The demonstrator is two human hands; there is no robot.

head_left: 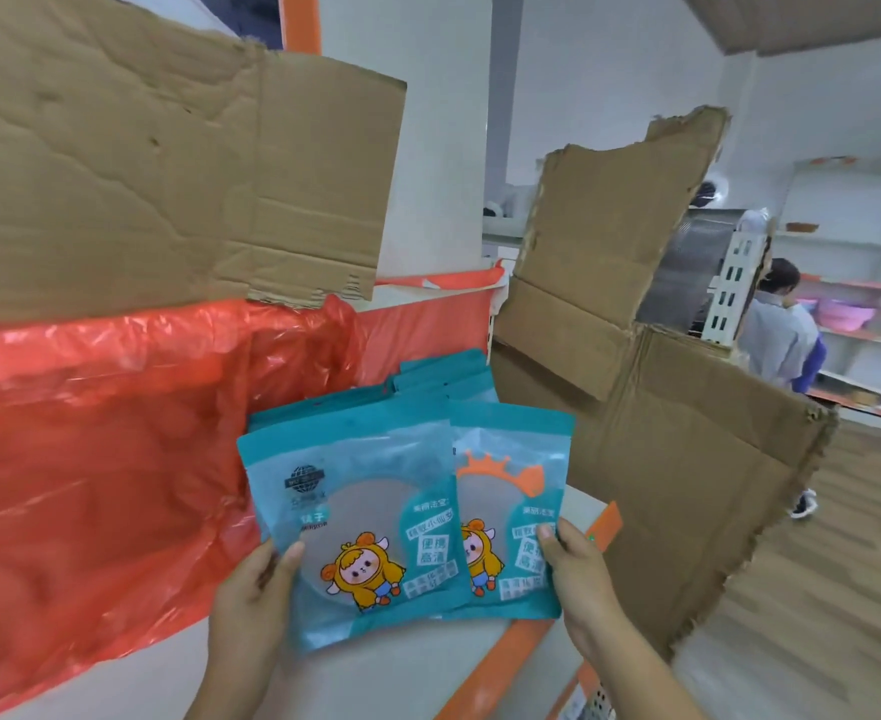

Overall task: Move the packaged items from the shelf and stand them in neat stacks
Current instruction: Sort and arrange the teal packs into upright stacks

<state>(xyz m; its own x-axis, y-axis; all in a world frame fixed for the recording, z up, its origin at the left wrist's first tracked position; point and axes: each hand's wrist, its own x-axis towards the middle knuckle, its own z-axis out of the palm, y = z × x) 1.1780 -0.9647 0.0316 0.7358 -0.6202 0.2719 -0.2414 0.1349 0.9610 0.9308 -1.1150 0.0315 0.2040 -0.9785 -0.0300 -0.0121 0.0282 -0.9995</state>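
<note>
I hold two lots of teal packets printed with a cartoon figure in yellow. My left hand (pixel 253 589) grips the lower left corner of the left bundle of packets (pixel 355 517), thumb on its front. My right hand (pixel 576 579) pinches the right edge of the right packet (pixel 511 506), which shows an orange crown shape. Both lots stand upright above the white shelf (pixel 417 662). Behind them several more teal packets (pixel 443 381) lean upright further back on the shelf.
A red plastic bag (pixel 90 449) fills the shelf's left side. Torn cardboard sheets stand at the upper left (pixel 142 163) and right (pixel 635 356). The shelf has an orange front edge (pixel 506 662). A person (pixel 784 335) stands by far shelves at the right.
</note>
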